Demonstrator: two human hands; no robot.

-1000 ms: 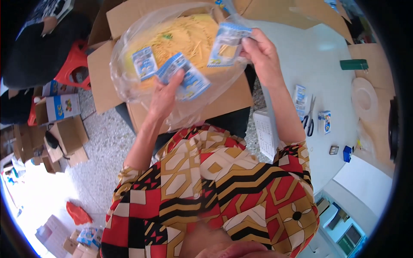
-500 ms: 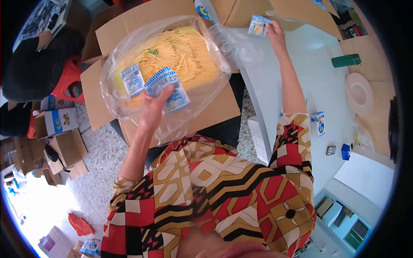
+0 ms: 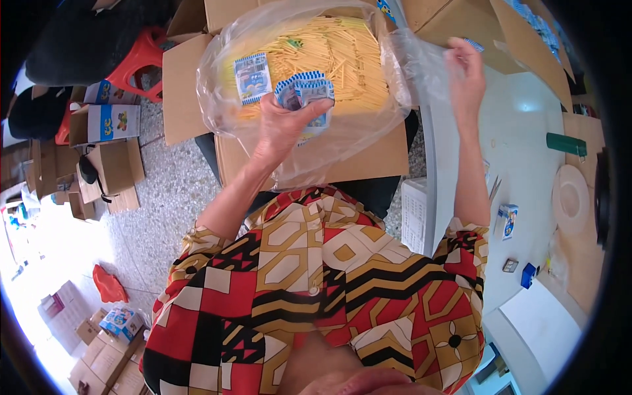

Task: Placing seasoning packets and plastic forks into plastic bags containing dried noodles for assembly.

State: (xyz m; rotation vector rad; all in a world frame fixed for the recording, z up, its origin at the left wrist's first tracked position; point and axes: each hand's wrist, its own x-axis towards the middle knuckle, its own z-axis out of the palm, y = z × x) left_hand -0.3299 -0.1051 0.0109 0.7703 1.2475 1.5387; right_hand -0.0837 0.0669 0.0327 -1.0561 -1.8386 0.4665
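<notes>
Cardboard box (image 3: 359,158), upper centre: crinkled clear bag (image 3: 220,118) full of thin yellow sticks (image 3: 352,59) (loosely jumbled). Left hand (image 3: 283,124) grips glossy blue-white packets (image 3: 313,87) above sticks; right hand (image 3: 469,82), upper right, fingers loosely parted near open carton (image 3: 451,26).

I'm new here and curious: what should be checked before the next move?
1. Blue-and-white plastic packaging gripped by bare left hand: ok.
2. Clear plastic bag open: ok.
3. Thin yellow sticks fully visible: not ok; a flat, rectangular blue-and-white packet covers some.
4. Brown cardboard box, upper right, open: ok.
5. Bare right hand free of the blue-edged packet by its fingertips: cannot tell; blurred.
</notes>
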